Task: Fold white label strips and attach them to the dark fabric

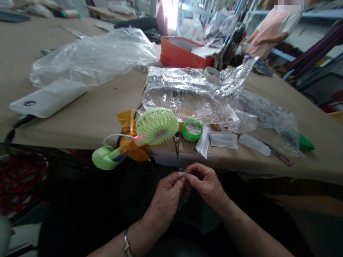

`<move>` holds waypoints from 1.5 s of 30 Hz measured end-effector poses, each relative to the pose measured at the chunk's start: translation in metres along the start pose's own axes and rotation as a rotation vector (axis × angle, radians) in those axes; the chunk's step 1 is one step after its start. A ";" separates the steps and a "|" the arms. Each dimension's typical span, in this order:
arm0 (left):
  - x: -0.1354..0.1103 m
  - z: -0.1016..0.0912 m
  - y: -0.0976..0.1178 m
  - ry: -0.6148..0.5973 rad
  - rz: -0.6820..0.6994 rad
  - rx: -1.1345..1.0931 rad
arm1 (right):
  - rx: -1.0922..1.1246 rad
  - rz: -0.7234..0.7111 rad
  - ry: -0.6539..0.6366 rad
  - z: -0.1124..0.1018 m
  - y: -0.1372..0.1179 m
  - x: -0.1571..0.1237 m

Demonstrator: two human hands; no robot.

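My left hand and my right hand meet below the table's front edge, thumbs and fingers pinched together. A small whitish piece shows between the fingertips, too small to make out; the fingers hide most of it. On the table just beyond lie a slim metal-tipped tool, a round green tub with pale contents, and white printed paper strips. A light green fan is fixed at the edge with brown tape.
Clear plastic bags cover the middle of the table, with a tape roll on top. Behind stands an open red box. A white power bank with a cable lies left. A person stands at the back right.
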State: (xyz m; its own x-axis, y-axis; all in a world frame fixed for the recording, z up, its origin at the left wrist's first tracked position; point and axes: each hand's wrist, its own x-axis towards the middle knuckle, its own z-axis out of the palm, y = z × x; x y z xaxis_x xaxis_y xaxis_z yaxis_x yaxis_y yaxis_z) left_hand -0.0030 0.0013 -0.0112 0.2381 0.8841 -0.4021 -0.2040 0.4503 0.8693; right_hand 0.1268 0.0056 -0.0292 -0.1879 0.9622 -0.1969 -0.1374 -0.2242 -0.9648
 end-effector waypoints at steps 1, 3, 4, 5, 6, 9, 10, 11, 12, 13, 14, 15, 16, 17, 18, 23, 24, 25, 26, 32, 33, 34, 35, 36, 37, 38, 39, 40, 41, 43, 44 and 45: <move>0.001 -0.001 0.000 0.009 0.015 0.003 | -0.003 -0.010 0.002 0.001 -0.001 0.001; 0.002 -0.002 0.000 0.032 0.051 0.019 | -0.025 -0.035 0.006 0.003 -0.005 0.004; 0.002 -0.004 0.000 0.046 0.070 0.034 | -0.040 -0.046 0.007 0.004 -0.007 0.006; 0.002 -0.005 0.001 0.060 0.092 0.056 | -0.056 -0.060 0.008 0.005 -0.009 0.007; 0.003 -0.007 0.001 0.073 0.117 0.085 | -0.075 -0.079 0.011 0.006 -0.011 0.009; 0.004 -0.014 0.003 0.122 0.217 0.225 | -0.175 -0.163 0.046 0.008 -0.016 0.015; 0.005 -0.017 0.004 0.142 0.254 0.277 | -0.212 -0.188 0.059 0.008 -0.016 0.017; 0.006 -0.019 0.005 0.164 0.290 0.327 | -0.244 -0.204 0.069 0.008 -0.017 0.019; 0.007 -0.021 0.006 0.189 0.323 0.373 | -0.271 -0.213 0.076 0.009 -0.018 0.021; 0.008 -0.023 0.007 0.212 0.352 0.412 | -0.293 -0.216 0.082 0.009 -0.018 0.022; 0.008 -0.025 0.009 0.234 0.381 0.443 | -0.311 -0.216 0.088 0.010 -0.019 0.023; 0.009 -0.026 0.010 0.251 0.404 0.470 | -0.330 -0.216 0.096 0.011 -0.021 0.024; 0.010 -0.026 0.012 0.264 0.425 0.494 | -0.351 -0.216 0.106 0.012 -0.022 0.024; 0.010 -0.026 0.014 0.272 0.443 0.513 | -0.374 -0.218 0.114 0.012 -0.023 0.024; 0.011 -0.027 0.015 0.278 0.459 0.531 | -0.397 -0.221 0.120 0.013 -0.025 0.024; 0.012 -0.027 0.020 0.286 0.512 0.576 | -0.478 -0.253 0.145 0.015 -0.028 0.024; 0.012 -0.027 0.020 0.283 0.519 0.578 | -0.485 -0.263 0.151 0.015 -0.028 0.025; 0.013 -0.028 0.019 0.283 0.525 0.580 | -0.490 -0.274 0.156 0.015 -0.028 0.025; 0.013 -0.028 0.018 0.283 0.528 0.583 | -0.494 -0.283 0.159 0.015 -0.028 0.026; 0.018 -0.029 0.016 0.292 0.507 0.589 | -0.511 -0.293 0.176 0.013 -0.027 0.028; 0.018 -0.029 0.017 0.294 0.494 0.587 | -0.513 -0.295 0.175 0.013 -0.027 0.029; 0.018 -0.029 0.018 0.296 0.481 0.584 | -0.517 -0.296 0.175 0.013 -0.027 0.029; 0.018 -0.029 0.018 0.300 0.469 0.578 | -0.521 -0.298 0.177 0.014 -0.027 0.029; 0.018 -0.029 0.019 0.303 0.463 0.571 | -0.525 -0.301 0.179 0.014 -0.027 0.029; 0.018 -0.029 0.019 0.304 0.459 0.566 | -0.527 -0.306 0.182 0.014 -0.027 0.029; 0.019 -0.029 0.019 0.303 0.458 0.562 | -0.528 -0.310 0.184 0.014 -0.027 0.029; 0.019 -0.029 0.019 0.299 0.458 0.558 | -0.525 -0.315 0.189 0.015 -0.027 0.030; 0.020 -0.030 0.019 0.295 0.460 0.557 | -0.520 -0.318 0.194 0.015 -0.027 0.030; 0.021 -0.030 0.019 0.291 0.461 0.557 | -0.514 -0.320 0.199 0.015 -0.027 0.030; 0.023 -0.030 0.019 0.291 0.458 0.555 | -0.502 -0.318 0.209 0.015 -0.026 0.031; 0.023 -0.030 0.020 0.298 0.454 0.554 | -0.497 -0.315 0.212 0.015 -0.026 0.031; 0.023 -0.029 0.020 0.303 0.448 0.554 | -0.493 -0.314 0.215 0.015 -0.025 0.032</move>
State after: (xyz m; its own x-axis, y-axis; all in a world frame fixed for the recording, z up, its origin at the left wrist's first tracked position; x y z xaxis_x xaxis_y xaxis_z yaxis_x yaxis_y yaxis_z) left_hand -0.0292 0.0346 -0.0114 -0.0417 0.9987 0.0300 0.3045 -0.0159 0.9524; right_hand 0.1095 0.0393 -0.0082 -0.0040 0.9918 0.1281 0.3207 0.1226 -0.9392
